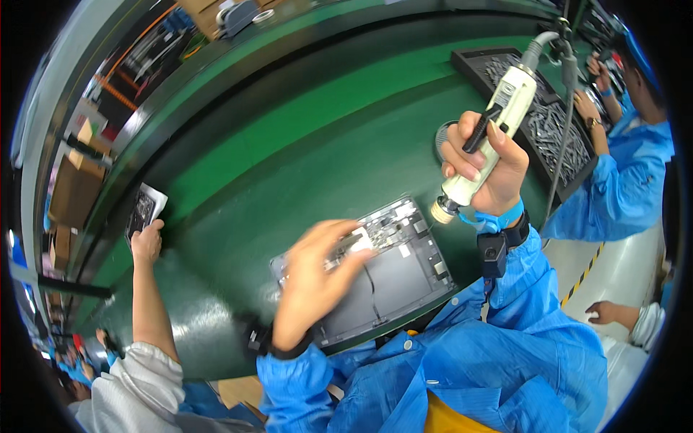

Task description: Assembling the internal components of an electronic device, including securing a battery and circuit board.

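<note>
My right hand (505, 173) is wrapped round a pale electric screwdriver (513, 94), raised above the bench on the right. Its collar end points down toward the laptop base, and a cable runs from its top. In front of me lies an opened grey laptop base (401, 281) with boards and metal parts exposed along its far side. Over its left part hovers my left hand (310, 278), slightly blurred, thumb and fingers apart. I see nothing held in it; whether the fingertips touch the parts I cannot tell. A thin dark cable (372, 289) crosses the base.
Black trays (556, 137) full of small metal parts stand at the right of the green bench (289, 173). A round dish (442, 141) sits partly behind my right hand. At left, another person's hand (146, 242) holds a dark part; a blue-sleeved co-worker (621, 173) works at right.
</note>
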Motion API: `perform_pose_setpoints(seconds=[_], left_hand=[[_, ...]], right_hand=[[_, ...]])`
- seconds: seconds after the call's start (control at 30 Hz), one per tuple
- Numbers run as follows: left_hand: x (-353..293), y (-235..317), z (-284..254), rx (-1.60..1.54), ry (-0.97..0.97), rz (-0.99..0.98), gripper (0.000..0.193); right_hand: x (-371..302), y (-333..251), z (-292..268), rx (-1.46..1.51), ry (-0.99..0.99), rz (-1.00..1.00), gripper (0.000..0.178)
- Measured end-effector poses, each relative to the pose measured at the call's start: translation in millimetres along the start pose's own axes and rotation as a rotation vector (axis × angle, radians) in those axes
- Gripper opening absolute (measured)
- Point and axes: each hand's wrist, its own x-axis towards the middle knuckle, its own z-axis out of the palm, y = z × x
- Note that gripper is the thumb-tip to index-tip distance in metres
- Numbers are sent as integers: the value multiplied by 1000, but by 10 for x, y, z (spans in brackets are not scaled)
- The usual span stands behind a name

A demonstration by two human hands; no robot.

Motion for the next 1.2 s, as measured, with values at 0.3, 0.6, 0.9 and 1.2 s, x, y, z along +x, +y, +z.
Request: perform_pose_setpoints(seconds=[0.3, 0.6, 0.9, 1.2], left_hand=[[174, 51, 407, -415, -175, -21, 37], [155, 66, 444, -394, -138, -77, 34], [126, 34, 402, -340, -139, -111, 42], [-604, -947, -604, 281, 228, -351, 27]], right_hand=[[50, 420, 241, 44, -122, 66, 34], [30, 417, 258, -5, -76, 31, 34], [45, 477, 260, -55, -52, 30, 31], [-295, -181, -505, -886, 402, -107, 29]])
